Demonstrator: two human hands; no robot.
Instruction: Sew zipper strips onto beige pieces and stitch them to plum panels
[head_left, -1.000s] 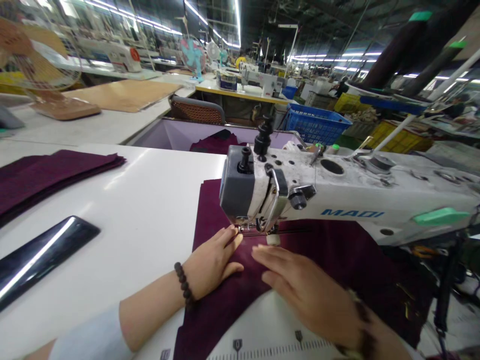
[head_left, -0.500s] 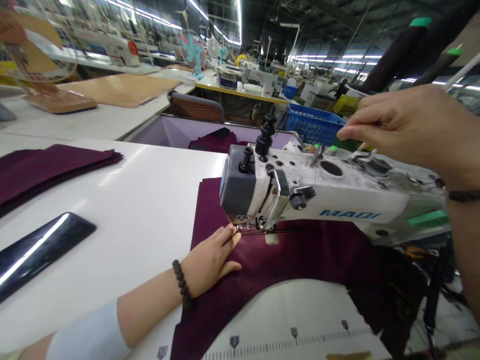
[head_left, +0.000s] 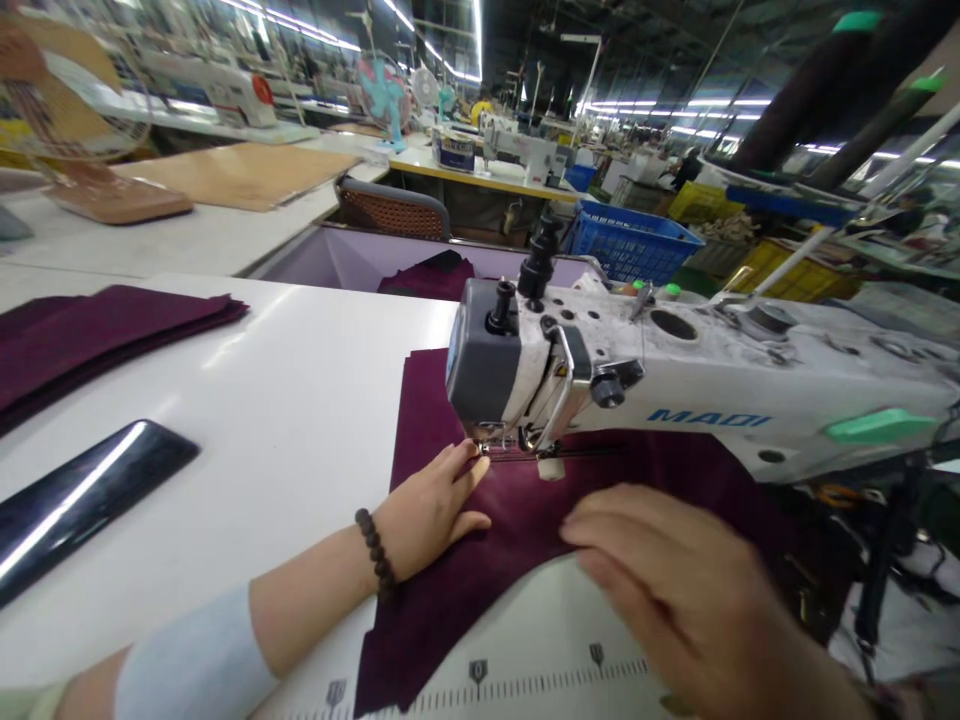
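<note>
My left hand (head_left: 431, 510) lies on a dark maroon fabric piece (head_left: 517, 540), fingers stretched out. Its fingertips are right beside the presser foot of the white sewing machine (head_left: 705, 370). The cloth passes under the machine head, with stitch lines showing near the foot. My right hand (head_left: 675, 580) is over the near edge of the cloth, to the right of my left hand. Its fingers are loosely bent, the thumb a little apart, and nothing shows in them. Some motion blur hides whether it touches the fabric.
Stacked maroon pieces (head_left: 112, 335) and a dark shiny phone-like slab (head_left: 90, 500) lie on the white table (head_left: 300, 400) at left. A printed ruler (head_left: 525, 685) runs along the front edge. Behind stand a blue crate (head_left: 634, 240), a chair (head_left: 394, 210) and a fan (head_left: 97, 190).
My right hand has come down from above the machine's arm to the near edge of the cloth. The left hand stays on the fabric by the presser foot. The view has shifted slightly.
</note>
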